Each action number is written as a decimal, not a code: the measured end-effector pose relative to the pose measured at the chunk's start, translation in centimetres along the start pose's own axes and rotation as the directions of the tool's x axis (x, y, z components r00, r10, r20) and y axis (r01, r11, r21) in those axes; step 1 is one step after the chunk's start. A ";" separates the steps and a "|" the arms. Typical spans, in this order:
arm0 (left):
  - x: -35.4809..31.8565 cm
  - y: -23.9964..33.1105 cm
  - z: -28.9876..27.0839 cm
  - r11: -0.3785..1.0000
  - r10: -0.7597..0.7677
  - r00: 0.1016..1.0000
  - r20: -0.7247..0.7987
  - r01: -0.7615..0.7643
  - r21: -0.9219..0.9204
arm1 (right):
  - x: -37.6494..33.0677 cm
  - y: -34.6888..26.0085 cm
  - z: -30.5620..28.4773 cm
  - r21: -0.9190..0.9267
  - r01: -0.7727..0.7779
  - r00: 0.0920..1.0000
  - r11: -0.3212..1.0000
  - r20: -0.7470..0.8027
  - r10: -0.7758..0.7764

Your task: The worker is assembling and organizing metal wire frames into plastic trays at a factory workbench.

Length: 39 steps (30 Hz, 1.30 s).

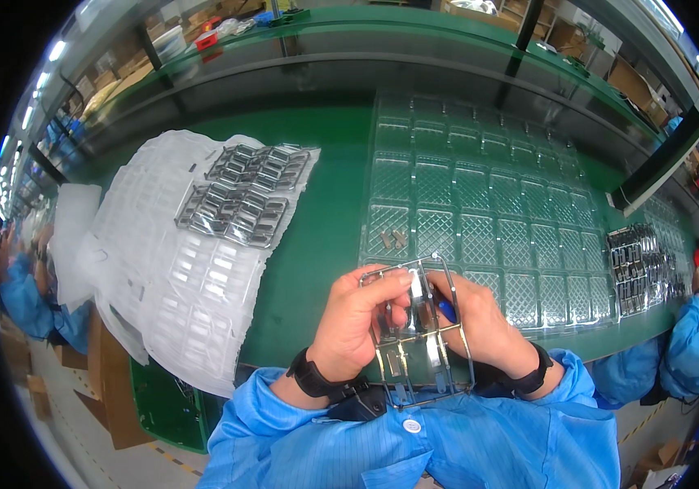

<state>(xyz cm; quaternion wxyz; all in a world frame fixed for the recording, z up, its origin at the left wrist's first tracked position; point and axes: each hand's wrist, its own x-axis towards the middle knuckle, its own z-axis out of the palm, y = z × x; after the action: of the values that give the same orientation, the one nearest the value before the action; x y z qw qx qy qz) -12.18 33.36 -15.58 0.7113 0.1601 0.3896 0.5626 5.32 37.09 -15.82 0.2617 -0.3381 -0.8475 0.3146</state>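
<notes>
Our two forearms, in blue sleeves with a dark band at each wrist, come up from the lower edge of the frame and meet just below its centre. Our left hand is curled, knuckles toward the lower left, thumb and fingers pinched near the top where the two hands meet. Our right hand faces it from the right, fingers bent inward and closed in a grip, the two hands nearly touching at the fingertips.

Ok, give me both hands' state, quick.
Left hand: closed on the metal frame.
Right hand: closed on the same frame, a blue tool tucked in.
</notes>
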 end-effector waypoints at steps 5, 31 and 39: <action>-0.1 0.1 0.2 1.000 -0.001 1.000 0.001 0.001 0.010 | 0.0 0.1 0.0 0.001 0.020 1.000 1.000 -0.010 -0.020; 0.4 -1.0 -0.8 0.990 0.119 0.992 0.047 -0.122 0.064 | 0.6 0.5 -1.5 0.585 -0.360 0.927 0.727 0.137 0.349; -0.2 0.4 -0.1 0.992 0.109 0.994 0.003 -0.109 0.064 | 0.4 1.1 -1.8 0.077 -0.159 0.987 0.984 -0.025 0.161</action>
<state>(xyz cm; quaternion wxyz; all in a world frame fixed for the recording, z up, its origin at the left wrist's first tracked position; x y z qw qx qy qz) -12.53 33.26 -15.35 0.6740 0.2038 0.3984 0.5878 6.68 38.69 -15.29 0.2614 -0.4001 -0.8009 0.3608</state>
